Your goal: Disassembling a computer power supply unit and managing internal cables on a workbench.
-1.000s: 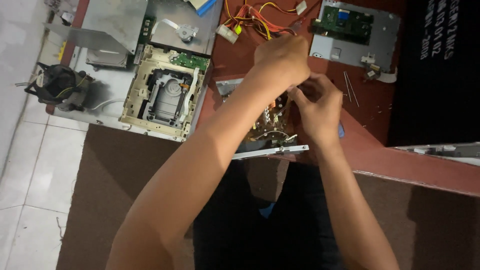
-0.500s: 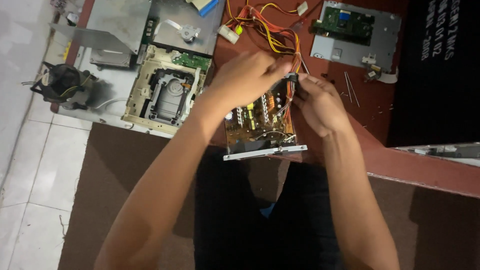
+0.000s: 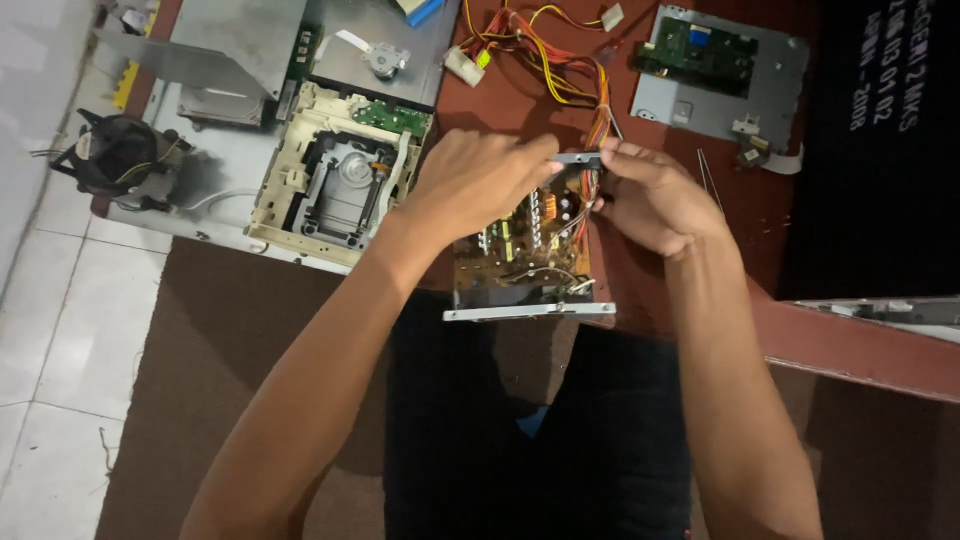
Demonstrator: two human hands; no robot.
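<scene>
A power supply circuit board (image 3: 530,255) in an open metal frame rests at the near edge of a reddish-brown table (image 3: 850,345), with a bundle of red, yellow and orange wires (image 3: 550,70) running off its far end. My left hand (image 3: 475,180) grips the board's far left corner and top metal edge. My right hand (image 3: 650,195) pinches the far right corner where the wires leave the board. Both hands hold the same unit, tilted toward me.
An opened optical drive (image 3: 340,180) with a beige frame lies left of the board, on grey metal plates. A black cooling fan (image 3: 115,155) sits at far left. A green circuit board on a metal plate (image 3: 715,65) lies at back right. A black panel (image 3: 880,140) fills the right.
Both hands have drawn the board toward me and tilted it, so its component side shows; my left hand has shifted from the far side onto the top left corner.
</scene>
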